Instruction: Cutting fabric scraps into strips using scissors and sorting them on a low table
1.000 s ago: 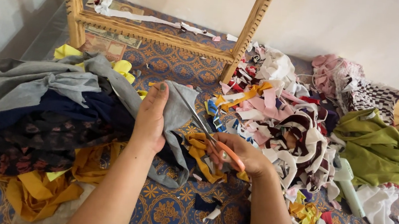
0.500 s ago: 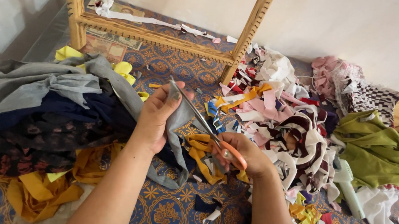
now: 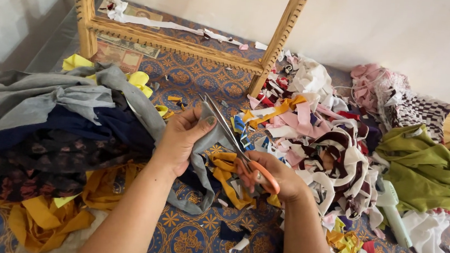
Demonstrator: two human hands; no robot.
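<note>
Since the earlier frames, the scissors [image 3: 235, 138] have opened wider and their blades now straddle the edge of the grey cloth [image 3: 129, 95], while the left hand [image 3: 182, 139] has shifted its pinch closer to the blades.

Head view: the left hand holds the grey cloth up, thumb on top and fingers [image 3: 199, 123] clamped on a fold of it. That cloth runs from the hand back to the left across a heap of dark clothes [image 3: 41, 147], and a strip of it hangs down below the hand onto the blue patterned surface [image 3: 191, 244]. The right hand [image 3: 272, 175] grips the orange handles, its fingers closed through and around the loops. The metal blades stand apart in a narrow V that points up and left, their tips just above the left thumb. Yellow fabric pieces [image 3: 40, 219] lie under and in front of the dark heap, and more yellow scraps sit between the two hands. To the right spreads a big pile of mixed strips [image 3: 318, 130] in white, pink, maroon and blue. A green garment [image 3: 424, 168] lies further right, beside a pink and checked bundle [image 3: 398, 99]. A wooden frame [image 3: 178, 42] stands at the back by the wall, with a white strip draped across its lower bar.
</note>
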